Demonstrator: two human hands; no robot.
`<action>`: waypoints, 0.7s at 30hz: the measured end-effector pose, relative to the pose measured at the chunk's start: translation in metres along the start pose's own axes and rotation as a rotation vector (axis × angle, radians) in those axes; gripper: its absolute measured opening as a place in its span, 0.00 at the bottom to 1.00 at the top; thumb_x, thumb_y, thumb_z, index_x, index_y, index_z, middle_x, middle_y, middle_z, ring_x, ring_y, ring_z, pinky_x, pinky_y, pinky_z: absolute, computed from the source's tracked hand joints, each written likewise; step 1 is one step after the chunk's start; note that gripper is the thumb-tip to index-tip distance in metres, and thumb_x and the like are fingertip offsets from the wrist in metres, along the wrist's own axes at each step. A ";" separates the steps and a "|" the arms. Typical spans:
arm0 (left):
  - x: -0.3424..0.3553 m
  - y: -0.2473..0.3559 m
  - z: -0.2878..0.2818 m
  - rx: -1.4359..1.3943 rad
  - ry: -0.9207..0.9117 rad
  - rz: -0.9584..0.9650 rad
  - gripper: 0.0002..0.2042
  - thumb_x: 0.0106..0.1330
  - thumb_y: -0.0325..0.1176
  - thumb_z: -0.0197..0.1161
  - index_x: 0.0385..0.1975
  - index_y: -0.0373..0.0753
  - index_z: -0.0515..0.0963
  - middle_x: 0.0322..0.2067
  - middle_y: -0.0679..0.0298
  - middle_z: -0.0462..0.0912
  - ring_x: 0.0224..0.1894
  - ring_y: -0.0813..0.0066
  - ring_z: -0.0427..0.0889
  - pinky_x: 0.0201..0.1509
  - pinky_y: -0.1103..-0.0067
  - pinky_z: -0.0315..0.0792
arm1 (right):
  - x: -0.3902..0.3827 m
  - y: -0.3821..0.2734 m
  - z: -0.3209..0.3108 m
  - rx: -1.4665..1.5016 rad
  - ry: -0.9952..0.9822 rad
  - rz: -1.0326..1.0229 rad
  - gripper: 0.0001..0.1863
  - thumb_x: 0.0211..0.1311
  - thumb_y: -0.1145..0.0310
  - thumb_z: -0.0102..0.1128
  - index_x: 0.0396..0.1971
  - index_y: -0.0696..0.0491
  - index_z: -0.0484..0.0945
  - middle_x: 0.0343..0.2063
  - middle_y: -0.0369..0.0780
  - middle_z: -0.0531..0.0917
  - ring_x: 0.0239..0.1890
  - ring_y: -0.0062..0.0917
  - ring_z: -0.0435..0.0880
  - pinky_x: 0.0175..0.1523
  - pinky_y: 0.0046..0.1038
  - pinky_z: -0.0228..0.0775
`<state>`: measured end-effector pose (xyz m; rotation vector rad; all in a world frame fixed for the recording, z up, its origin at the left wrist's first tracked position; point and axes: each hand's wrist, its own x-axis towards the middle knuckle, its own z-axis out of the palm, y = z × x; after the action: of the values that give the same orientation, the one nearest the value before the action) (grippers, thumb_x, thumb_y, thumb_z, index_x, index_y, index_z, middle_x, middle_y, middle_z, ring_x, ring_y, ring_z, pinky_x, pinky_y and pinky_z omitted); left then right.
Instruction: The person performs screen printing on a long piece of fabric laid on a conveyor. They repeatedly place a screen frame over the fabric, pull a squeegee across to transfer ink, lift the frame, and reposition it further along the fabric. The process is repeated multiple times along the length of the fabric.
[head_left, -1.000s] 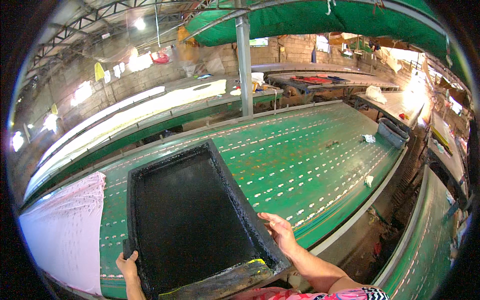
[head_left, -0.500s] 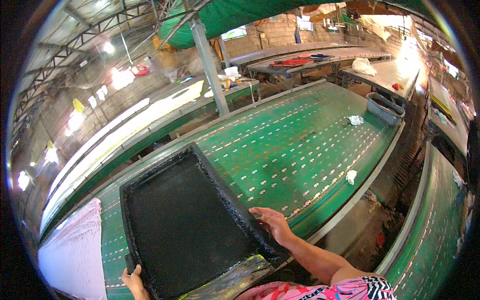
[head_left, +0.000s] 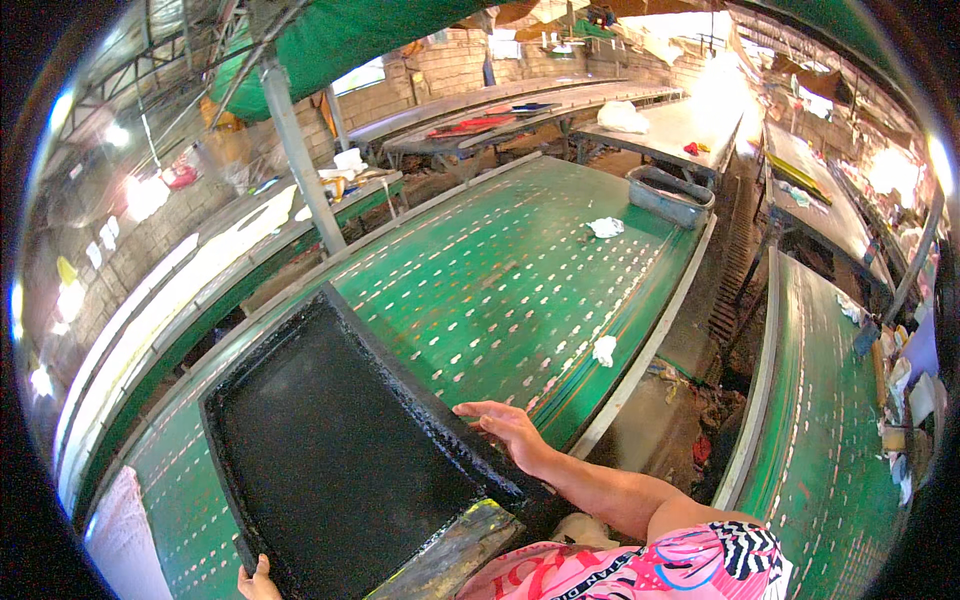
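Note:
My left hand (head_left: 256, 580) grips the lower left edge of a large black-coated screen frame (head_left: 330, 450), mostly below the frame's corner and partly cut by the picture's edge. My right hand (head_left: 505, 435) holds the frame's right side, fingers curled over its rim. The frame has raised dark edges and a worn, yellow-stained wooden strip (head_left: 465, 545) across its near end. It is held tilted in front of me over a long green table (head_left: 500, 280) marked with rows of small pale spots. A pink cloth (head_left: 125, 530) lies at the table's left.
A grey tub (head_left: 670, 205) and crumpled white scraps (head_left: 605, 350) are at the table's far right. Another green table (head_left: 820, 420) runs along my right, past a narrow aisle. More long tables (head_left: 660, 140) fill the background. A steel post (head_left: 300, 160) rises behind the green table.
The view has swung rightward, so the table and background appear shifted left. The frame, held in both hands, has come rightward with me, and less of the pink cloth shows.

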<state>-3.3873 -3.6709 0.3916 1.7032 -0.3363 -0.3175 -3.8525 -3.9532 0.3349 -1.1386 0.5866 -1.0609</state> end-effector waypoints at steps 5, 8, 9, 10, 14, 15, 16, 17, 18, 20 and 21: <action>-0.060 0.029 0.091 0.083 0.082 -0.007 0.20 0.62 0.23 0.81 0.55 0.26 0.89 0.46 0.57 0.93 0.40 0.64 0.86 0.49 0.67 0.82 | 0.029 -0.033 -0.094 0.013 -0.040 0.007 0.27 0.83 0.59 0.61 0.73 0.59 0.78 0.70 0.42 0.83 0.62 0.29 0.87 0.67 0.32 0.78; -0.103 0.035 0.149 0.093 0.090 0.028 0.19 0.61 0.23 0.83 0.52 0.27 0.90 0.43 0.58 0.93 0.40 0.64 0.86 0.49 0.68 0.82 | 0.050 -0.048 -0.173 0.073 -0.063 0.018 0.28 0.84 0.57 0.60 0.73 0.60 0.78 0.69 0.41 0.84 0.61 0.28 0.87 0.66 0.32 0.80; -0.116 0.040 0.170 0.106 0.113 0.026 0.19 0.60 0.23 0.83 0.52 0.27 0.91 0.43 0.58 0.93 0.40 0.64 0.86 0.49 0.68 0.82 | 0.056 -0.057 -0.197 0.090 -0.071 0.003 0.28 0.84 0.56 0.60 0.73 0.60 0.78 0.69 0.41 0.84 0.61 0.28 0.87 0.66 0.32 0.80; -0.130 0.044 0.193 0.119 0.136 0.025 0.19 0.60 0.23 0.83 0.51 0.27 0.91 0.43 0.58 0.93 0.40 0.64 0.86 0.49 0.68 0.82 | 0.063 -0.067 -0.220 0.106 -0.077 -0.014 0.29 0.84 0.55 0.60 0.73 0.60 0.78 0.68 0.41 0.85 0.61 0.28 0.87 0.65 0.32 0.80; -0.174 0.064 0.260 0.087 0.131 0.013 0.19 0.60 0.23 0.84 0.51 0.27 0.91 0.42 0.58 0.93 0.39 0.65 0.86 0.48 0.67 0.82 | 0.080 -0.115 -0.290 0.113 -0.056 -0.003 0.30 0.84 0.52 0.62 0.72 0.58 0.79 0.68 0.42 0.85 0.62 0.28 0.86 0.62 0.30 0.78; -0.183 0.070 0.275 0.096 0.132 0.018 0.18 0.60 0.23 0.84 0.50 0.27 0.91 0.42 0.58 0.92 0.39 0.64 0.86 0.47 0.67 0.82 | 0.086 -0.123 -0.308 0.063 -0.049 0.007 0.30 0.83 0.50 0.63 0.72 0.57 0.80 0.68 0.41 0.85 0.63 0.28 0.85 0.61 0.29 0.77; -0.191 0.077 0.291 0.106 0.131 0.024 0.18 0.60 0.23 0.83 0.50 0.27 0.91 0.42 0.58 0.92 0.38 0.64 0.86 0.47 0.67 0.82 | 0.089 -0.132 -0.322 0.101 -0.043 0.015 0.28 0.83 0.54 0.62 0.71 0.57 0.80 0.68 0.40 0.86 0.65 0.27 0.84 0.66 0.30 0.74; -0.198 0.081 0.308 0.115 0.125 0.031 0.17 0.60 0.23 0.83 0.50 0.27 0.91 0.41 0.58 0.92 0.38 0.64 0.86 0.46 0.67 0.82 | 0.090 -0.145 -0.333 0.137 -0.034 0.020 0.25 0.83 0.58 0.61 0.70 0.57 0.81 0.67 0.39 0.86 0.67 0.25 0.83 0.70 0.30 0.70; -0.202 0.086 0.322 0.100 0.119 0.019 0.17 0.60 0.23 0.83 0.50 0.27 0.91 0.41 0.57 0.92 0.38 0.64 0.85 0.46 0.67 0.82 | 0.091 -0.152 -0.343 0.174 -0.023 0.023 0.23 0.83 0.62 0.60 0.70 0.57 0.82 0.67 0.38 0.87 0.69 0.23 0.81 0.75 0.30 0.67; -0.209 0.095 0.344 0.074 0.099 -0.002 0.18 0.61 0.24 0.83 0.49 0.27 0.91 0.42 0.57 0.92 0.37 0.63 0.85 0.45 0.66 0.82 | 0.096 -0.152 -0.365 0.173 -0.021 -0.022 0.24 0.84 0.61 0.60 0.71 0.57 0.81 0.68 0.40 0.86 0.68 0.25 0.82 0.73 0.32 0.69; -0.206 0.092 0.353 0.104 0.100 0.007 0.18 0.60 0.25 0.84 0.49 0.26 0.91 0.41 0.56 0.92 0.37 0.63 0.85 0.45 0.66 0.82 | 0.095 -0.157 -0.376 0.147 -0.017 -0.043 0.26 0.83 0.58 0.61 0.72 0.57 0.80 0.68 0.40 0.86 0.65 0.25 0.84 0.69 0.31 0.73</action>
<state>-3.7196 -3.9224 0.4325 1.8131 -0.2894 -0.2116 -4.1823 -4.2094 0.3605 -1.0344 0.4650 -1.1122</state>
